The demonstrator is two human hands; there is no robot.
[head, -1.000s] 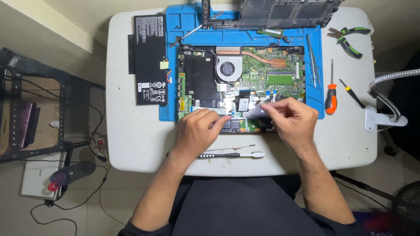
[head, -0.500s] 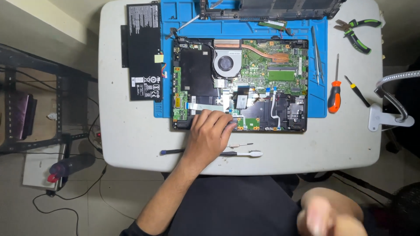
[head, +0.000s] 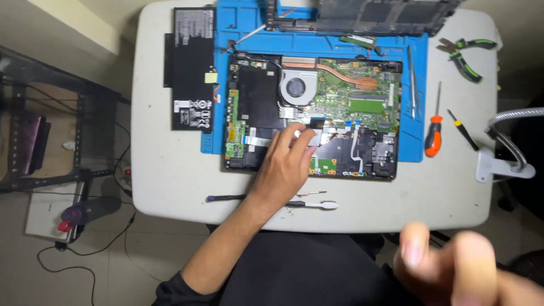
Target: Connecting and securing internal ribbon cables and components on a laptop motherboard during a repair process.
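An opened laptop lies bottom up on a blue mat, showing its green board, copper heat pipe and round fan. My left hand rests on the laptop's lower middle. Its fingers are spread and the fingertips touch a silver part beside a flat ribbon cable. My right hand is off the table, raised close to the camera at the bottom right. It is blurred, with fingers bunched together, and I cannot tell whether anything is between them.
A black battery lies left of the mat and the removed back cover lies at the far edge. Tweezers, an orange-handled screwdriver, pliers and a clamped gooseneck lamp are on the right. A white-tipped tool lies near the front edge.
My right hand has left the laptop and come up toward the camera at the bottom right. My left hand stays on the laptop, fingers shifted slightly to the right.
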